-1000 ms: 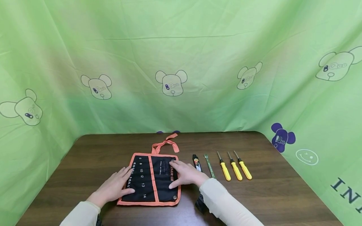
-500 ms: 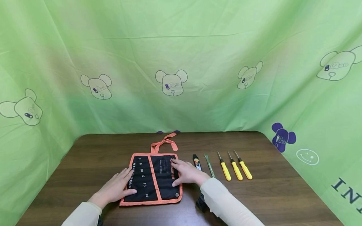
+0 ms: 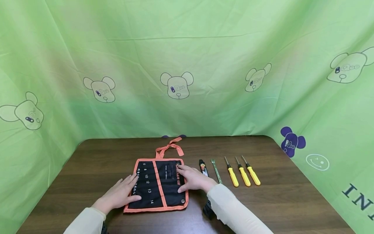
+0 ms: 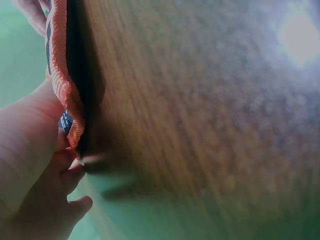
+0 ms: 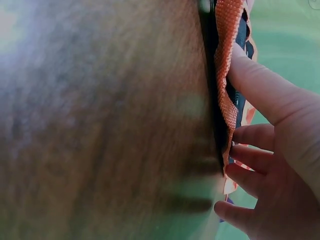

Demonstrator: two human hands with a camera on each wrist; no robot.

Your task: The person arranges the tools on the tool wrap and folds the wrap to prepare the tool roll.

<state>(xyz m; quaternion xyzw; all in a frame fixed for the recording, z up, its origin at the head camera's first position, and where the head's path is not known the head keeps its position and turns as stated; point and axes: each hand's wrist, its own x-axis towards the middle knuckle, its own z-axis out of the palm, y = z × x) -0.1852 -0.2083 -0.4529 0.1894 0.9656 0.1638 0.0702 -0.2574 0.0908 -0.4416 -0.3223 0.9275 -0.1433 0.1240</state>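
Observation:
A flat black tool pouch (image 3: 172, 193) with orange trim and printed numbers lies on the table. My left hand (image 3: 118, 193) rests on its left side, fingers spread and relaxed, thumb over the lower part. On the right side rests my right hand (image 3: 194, 179), fingers lying on the printed panel and thumb below them. The left wrist view shows the left hand (image 4: 37, 187) at the pouch's orange edge (image 4: 61, 75). In the right wrist view the right hand (image 5: 287, 145) has its fingertips along the opposite orange edge (image 5: 227, 65). Orange tie straps (image 3: 169, 150) extend from the pouch's far edge.
Right of the pouch lie a black item with a coloured label (image 3: 203, 167), a green wrench (image 3: 216, 170) and three yellow-handled screwdrivers, the nearest one (image 3: 233, 177) beside the wrench. The right forearm passes in front of them. A green curtain (image 3: 181, 120) hangs behind the brown table (image 3: 99, 159).
The pouch's near edge has swung slightly right and the pouch sits a little straighter. Both hands moved very slightly with it; in the last half second they have stayed still.

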